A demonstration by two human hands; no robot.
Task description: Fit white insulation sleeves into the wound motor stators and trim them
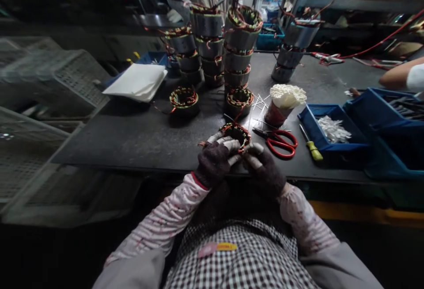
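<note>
A round motor stator [236,133] with copper windings rests at the near edge of the dark workbench [132,138]. My left hand [216,158], in a dark glove with taped fingertips, grips its near left rim. My right hand [263,165], gloved the same way, holds the near right rim. Both hands meet at the stator's front. Red-handled scissors [281,142] lie just right of it.
Stacks of stators [239,46] stand mid-bench, with single ones [184,99] in front. A cup of white sleeves [285,101], a yellow-handled screwdriver [311,146], blue bins [334,147], white sheets [139,81], grey crates [62,81] at left. Another person's arm [400,74] at right.
</note>
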